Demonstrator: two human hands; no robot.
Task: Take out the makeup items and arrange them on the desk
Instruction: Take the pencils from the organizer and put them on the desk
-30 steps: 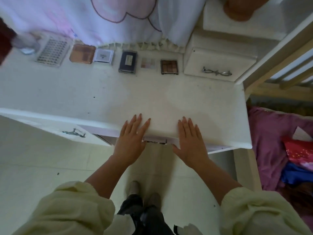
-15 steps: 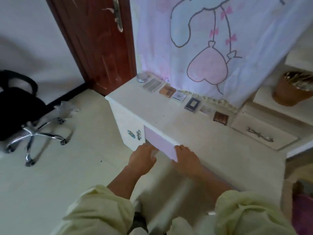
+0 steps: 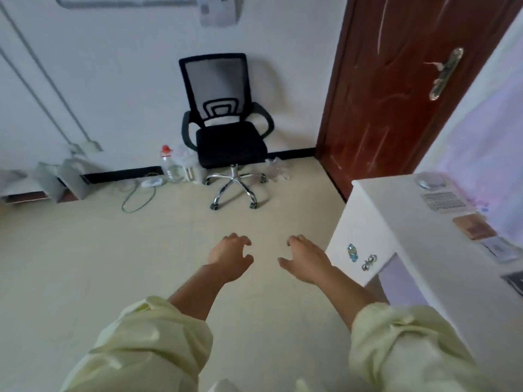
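Cream floor [image 3: 113, 250] fills my view, brown door [image 3: 396, 94] on the right, white desk [image 3: 396, 205] below it, black office chair [image 3: 226, 131] at the wall. I see left hand [image 3: 229, 256] and right hand [image 3: 307, 258] over the floor, fingers loosely curled, holding nothing, while the makeup items [image 3: 444, 202] line the desk's far edge.

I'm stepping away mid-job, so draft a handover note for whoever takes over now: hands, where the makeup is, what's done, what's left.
Left hand: empty, fingers loosely curled, over the floor.
Right hand: likewise, beside the desk, not touching it.
Makeup: in a row along the desk's back edge: round case, grid palette, brown palette, white box, dark case.
Done: these five are laid out.
Left: cannot tell whether more remain inside the desk; check.
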